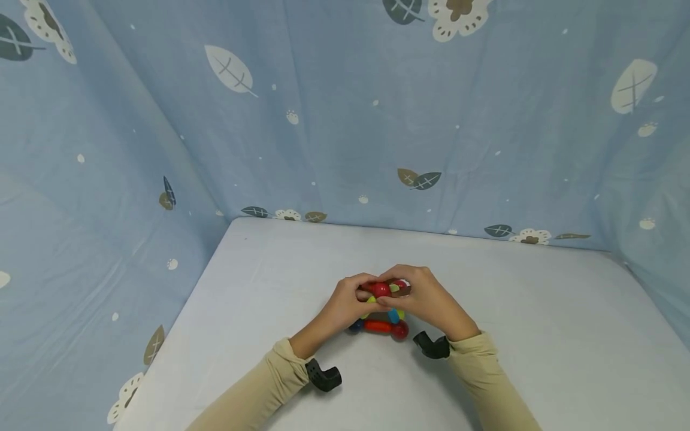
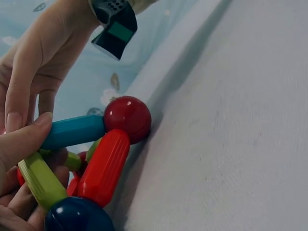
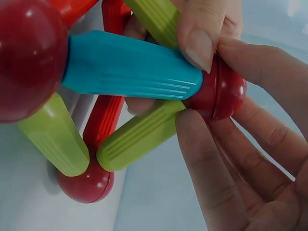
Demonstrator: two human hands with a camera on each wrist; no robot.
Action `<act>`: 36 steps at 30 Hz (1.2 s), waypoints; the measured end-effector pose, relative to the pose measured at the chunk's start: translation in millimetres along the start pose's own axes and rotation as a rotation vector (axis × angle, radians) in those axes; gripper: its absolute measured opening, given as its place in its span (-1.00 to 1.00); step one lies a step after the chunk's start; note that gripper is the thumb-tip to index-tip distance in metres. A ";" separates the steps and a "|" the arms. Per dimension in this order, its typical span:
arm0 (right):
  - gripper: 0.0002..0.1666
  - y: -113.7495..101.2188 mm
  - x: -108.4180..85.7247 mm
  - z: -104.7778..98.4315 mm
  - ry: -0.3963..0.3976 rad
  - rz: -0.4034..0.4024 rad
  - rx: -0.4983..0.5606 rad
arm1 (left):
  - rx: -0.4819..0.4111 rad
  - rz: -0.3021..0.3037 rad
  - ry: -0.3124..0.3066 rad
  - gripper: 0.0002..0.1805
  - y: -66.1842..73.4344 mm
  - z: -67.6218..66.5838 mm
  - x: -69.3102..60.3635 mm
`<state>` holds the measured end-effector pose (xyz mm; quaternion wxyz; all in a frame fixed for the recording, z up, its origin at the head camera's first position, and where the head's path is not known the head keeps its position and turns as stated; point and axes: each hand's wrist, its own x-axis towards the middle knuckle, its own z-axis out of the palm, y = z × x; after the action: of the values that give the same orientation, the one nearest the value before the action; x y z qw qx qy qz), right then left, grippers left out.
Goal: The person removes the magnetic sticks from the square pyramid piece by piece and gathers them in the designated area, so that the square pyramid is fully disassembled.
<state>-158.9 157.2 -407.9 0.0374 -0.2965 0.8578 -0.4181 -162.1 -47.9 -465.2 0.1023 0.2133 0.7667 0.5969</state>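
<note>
A toy frame of coloured rods and balls stands on the white table, with both hands at its top. My right hand (image 1: 428,302) pinches the top red ball (image 3: 228,94) between thumb and fingers. From the other side my left hand (image 1: 345,305) grips the frame just below that ball, its thumb (image 2: 29,139) against the upper end of the blue rod (image 2: 74,131). A green rod (image 2: 43,180) slopes down to a dark blue ball (image 2: 79,215). A red rod (image 1: 377,326) joins that ball to a lower red ball (image 1: 400,330). Fingers hide part of the top joint.
The white table (image 1: 269,263) extends around the frame. A blue patterned cloth (image 1: 334,120) hangs behind and at the sides. Black wrist mounts (image 1: 324,377) stick out near the beige sleeves.
</note>
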 end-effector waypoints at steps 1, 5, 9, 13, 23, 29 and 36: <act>-0.59 0.0 0.0 0.4 0.000 -0.005 -0.005 | -0.015 -0.003 -0.001 -0.49 -0.5 0.0 0.2; -0.59 0.3 0.5 1.0 0.002 -0.022 -0.030 | -0.061 -0.005 -0.010 -0.49 -1.7 -0.1 0.9; -0.62 0.3 0.9 1.2 0.004 -0.042 -0.062 | -0.087 -0.011 -0.011 -0.51 -1.8 -0.4 1.3; -0.64 0.3 1.0 1.7 0.010 -0.057 -0.089 | -0.096 -0.027 -0.019 -0.53 -0.1 -1.5 1.0; -0.67 1.2 0.8 5.1 0.051 -0.074 -0.115 | -0.055 -0.031 0.002 -0.56 -2.5 -1.9 2.2; -0.68 3.4 1.3 6.0 0.089 -0.086 -0.049 | -0.076 -0.036 0.004 -0.58 -3.3 -2.7 2.1; -0.68 5.8 1.6 3.4 0.081 -0.057 0.036 | -0.144 -0.028 -0.030 -0.58 -4.5 -2.8 1.0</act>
<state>-161.9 156.8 -414.1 -0.0042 -0.3030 0.8422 -0.4460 -165.1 -50.8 -468.7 0.1371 0.2036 0.7231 0.6457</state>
